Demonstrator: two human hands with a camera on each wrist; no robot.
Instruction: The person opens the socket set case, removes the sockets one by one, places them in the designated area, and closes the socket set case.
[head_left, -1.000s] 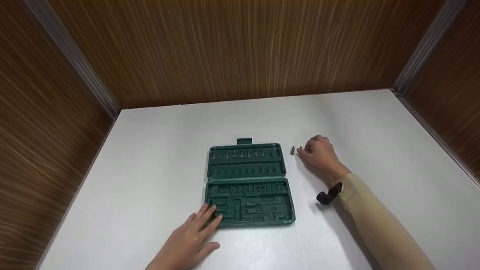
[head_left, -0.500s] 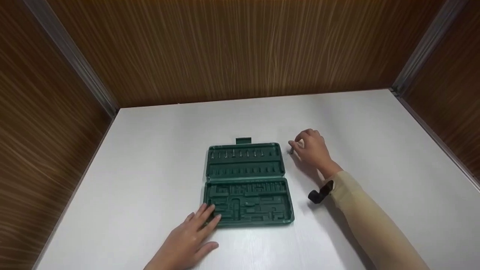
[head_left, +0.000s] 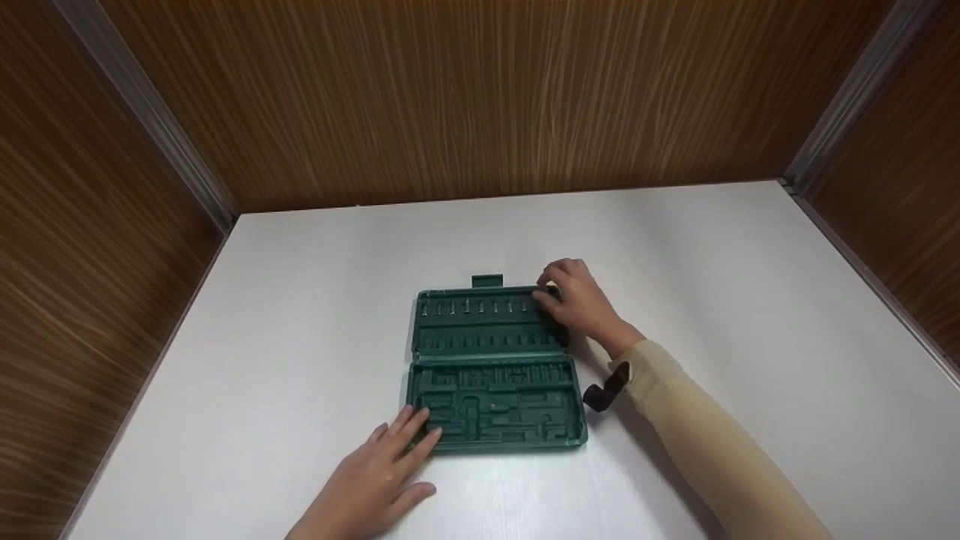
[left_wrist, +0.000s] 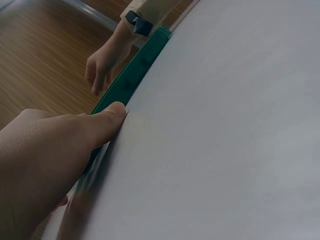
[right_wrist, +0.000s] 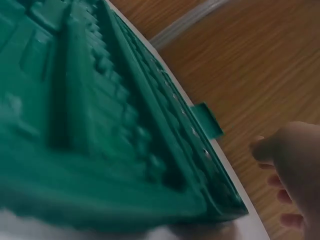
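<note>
An open green tool case [head_left: 491, 367] lies flat on the white table [head_left: 300, 300]. Its far half holds a row of small metal bits [head_left: 472, 307]. My left hand [head_left: 382, 472] rests with straight fingers on the case's near left corner; its thumb [left_wrist: 107, 117] touches the case edge [left_wrist: 135, 75]. My right hand [head_left: 574, 300] hovers over the far right corner of the case with fingers curled together, pinching a small bit that is mostly hidden. In the right wrist view the case [right_wrist: 100, 135] fills the frame, with curled fingers [right_wrist: 290, 160] at the right.
Wood-panelled walls [head_left: 480, 97] close in the table at the back and both sides. The case's latch tab [head_left: 487, 281] sticks out at its far edge. A black wrist strap [head_left: 600, 391] sits on my right sleeve. Bare table lies left and right of the case.
My right hand picked the small bit off the table to the right of the case and carried it left over the case's far right corner. The left hand stayed put.
</note>
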